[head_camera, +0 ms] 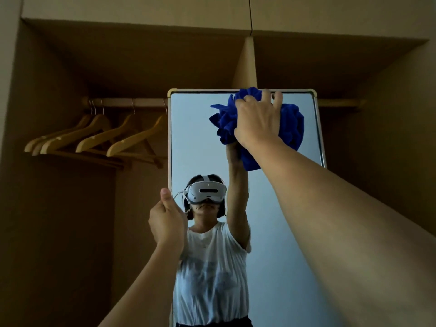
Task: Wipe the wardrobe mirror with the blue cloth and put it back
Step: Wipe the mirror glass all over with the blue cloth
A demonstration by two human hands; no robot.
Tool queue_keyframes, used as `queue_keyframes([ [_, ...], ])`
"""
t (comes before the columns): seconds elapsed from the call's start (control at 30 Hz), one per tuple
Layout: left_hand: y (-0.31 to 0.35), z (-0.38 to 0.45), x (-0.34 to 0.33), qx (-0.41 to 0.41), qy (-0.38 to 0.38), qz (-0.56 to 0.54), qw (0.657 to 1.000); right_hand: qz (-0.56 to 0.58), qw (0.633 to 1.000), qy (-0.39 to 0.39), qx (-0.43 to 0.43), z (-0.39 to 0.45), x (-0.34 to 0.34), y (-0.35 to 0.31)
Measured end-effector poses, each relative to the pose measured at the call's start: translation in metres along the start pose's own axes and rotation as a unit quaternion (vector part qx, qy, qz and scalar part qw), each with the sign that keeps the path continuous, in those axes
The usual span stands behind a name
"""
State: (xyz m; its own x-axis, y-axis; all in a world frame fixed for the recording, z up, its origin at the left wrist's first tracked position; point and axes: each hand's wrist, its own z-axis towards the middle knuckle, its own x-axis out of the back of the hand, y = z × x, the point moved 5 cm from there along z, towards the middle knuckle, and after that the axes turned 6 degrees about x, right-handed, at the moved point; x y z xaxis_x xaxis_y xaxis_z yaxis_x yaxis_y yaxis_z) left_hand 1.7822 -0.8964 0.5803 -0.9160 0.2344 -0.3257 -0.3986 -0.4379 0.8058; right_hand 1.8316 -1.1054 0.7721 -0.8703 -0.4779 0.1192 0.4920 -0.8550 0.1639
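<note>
Open wardrobe (59, 208), brown, filling the whole view, with a divider panel (246, 64) running up from behind the mirror top. Tall mirror (271, 256) standing in front of it, pale frame with rounded corners, reaching from mid-height down past the bottom edge. Reflected in the glass: a person in a white T-shirt and a white headset, one arm raised.

Right arm (354, 232) stretched long and straight, rising from the lower right corner up to the top of the mirror. Left arm (141, 284) rising from the bottom centre, bent less steeply, ending at the mirror's left frame edge.

Rail (127, 102) across the left bay, carrying a row of wooden hangers (99, 138), all slanted the same way, just left of the mirror.

Cloth (291, 123), blue and bunched, pressed against the glass in the mirror's top right part, folds spilling out left, right and below the hand, upper folds reaching over the top frame.

Right hand (258, 121) back toward the camera, fingers curled into the cloth and clutching it, fingertips at the top frame.

Left hand (166, 220) gripping the left frame edge, thumb pointing up along the front of the frame, fingers wrapped behind it and out of sight.
</note>
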Motion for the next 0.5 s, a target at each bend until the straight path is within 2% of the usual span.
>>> queue_keyframes([
  [0.33,0.002,0.000,0.003,-0.023,-0.001,0.015,1.000,0.023,0.990,-0.035,-0.137,-0.012,-0.016,0.076],
  [0.5,0.004,-0.001,0.003,-0.024,0.009,0.016,1.000,0.017,0.986,-0.032,-0.163,-0.017,-0.021,0.096],
])
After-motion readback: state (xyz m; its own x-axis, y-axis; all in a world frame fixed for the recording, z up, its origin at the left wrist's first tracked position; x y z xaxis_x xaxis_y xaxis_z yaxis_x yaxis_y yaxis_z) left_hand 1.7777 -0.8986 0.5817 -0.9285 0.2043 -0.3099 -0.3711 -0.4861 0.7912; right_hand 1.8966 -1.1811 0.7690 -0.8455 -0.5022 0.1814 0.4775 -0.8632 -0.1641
